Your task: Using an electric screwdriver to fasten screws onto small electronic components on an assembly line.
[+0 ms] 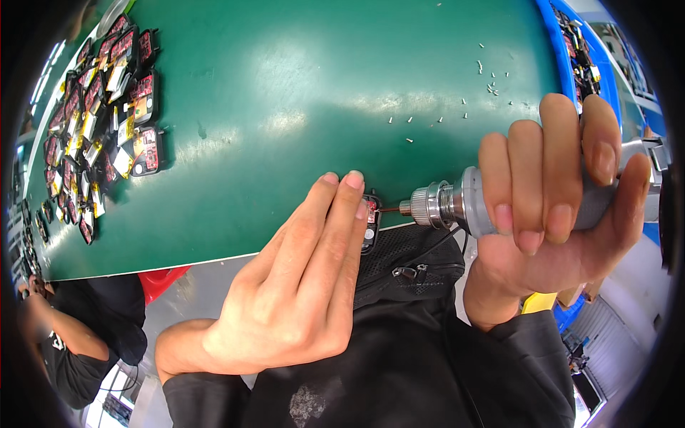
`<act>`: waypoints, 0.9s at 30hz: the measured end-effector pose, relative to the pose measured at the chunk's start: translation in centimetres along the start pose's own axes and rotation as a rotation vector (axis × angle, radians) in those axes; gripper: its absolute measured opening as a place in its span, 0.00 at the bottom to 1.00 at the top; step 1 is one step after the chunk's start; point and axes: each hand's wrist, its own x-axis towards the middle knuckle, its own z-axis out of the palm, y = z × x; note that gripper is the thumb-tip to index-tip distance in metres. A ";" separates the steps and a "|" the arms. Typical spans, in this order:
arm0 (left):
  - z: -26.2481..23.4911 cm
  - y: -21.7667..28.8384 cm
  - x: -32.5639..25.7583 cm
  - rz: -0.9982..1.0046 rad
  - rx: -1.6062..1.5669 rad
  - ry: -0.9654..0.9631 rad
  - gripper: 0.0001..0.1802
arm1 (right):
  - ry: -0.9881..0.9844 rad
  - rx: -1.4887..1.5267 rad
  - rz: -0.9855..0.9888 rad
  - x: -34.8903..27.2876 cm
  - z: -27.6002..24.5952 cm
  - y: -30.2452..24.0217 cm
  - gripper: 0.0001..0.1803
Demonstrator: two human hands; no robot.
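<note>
Mid-screw, I reckon. My left hand point(300, 285), fingers flat together, pins small black device point(370, 222) at table point(300, 85) near edge. Right hand point(564, 207) wrapped tight round electric screwdriver point(457, 203), bit on it. Loose screws point(492, 85) waiting; pile of similar units point(100, 121) far left, can't tell whether done.

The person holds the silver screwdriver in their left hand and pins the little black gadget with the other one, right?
Not quite. The head view shows the silver power screwdriver gripped in the right hand. The left hand is the one pinning the little black gadget at the green mat's edge.
</note>
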 end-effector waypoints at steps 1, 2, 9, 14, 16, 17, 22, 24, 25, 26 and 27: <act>-0.1 0.1 0.0 -0.007 -0.001 -0.001 0.19 | 0.002 0.001 0.005 0.0 0.0 0.2 0.14; -0.3 0.2 -0.1 -0.031 -0.025 -0.025 0.19 | 0.005 0.001 0.009 0.1 -0.1 0.3 0.14; 0.0 0.2 -0.3 -0.051 -0.060 -0.006 0.20 | -0.041 0.169 0.004 0.5 -1.1 1.4 0.14; 0.2 0.5 -0.1 -0.051 -0.057 0.022 0.21 | -0.185 0.065 0.063 1.1 -0.6 0.6 0.15; 0.2 0.4 -0.4 -0.058 -0.038 0.027 0.21 | -0.226 0.033 0.086 1.5 0.2 1.1 0.15; 0.1 0.4 -0.6 -0.052 -0.045 0.007 0.22 | -0.260 -0.006 0.105 1.8 0.6 1.3 0.15; -0.8 0.4 -0.4 -0.086 -0.126 -0.031 0.23 | -0.373 -0.044 0.137 2.9 0.8 1.0 0.13; -0.8 0.2 -0.6 -0.090 -0.152 -0.047 0.24 | -0.406 -0.046 0.123 3.2 0.6 1.5 0.13; -0.9 0.1 -0.5 -0.087 -0.137 -0.048 0.24 | -0.424 -0.057 0.112 3.3 0.8 1.4 0.14; -1.2 0.0 -0.4 -0.084 -0.127 -0.065 0.24 | -0.433 -0.052 0.096 3.4 1.1 1.2 0.14; -1.6 0.1 -0.3 -0.083 -0.112 -0.086 0.24 | -0.392 -0.132 0.100 3.2 1.6 0.8 0.13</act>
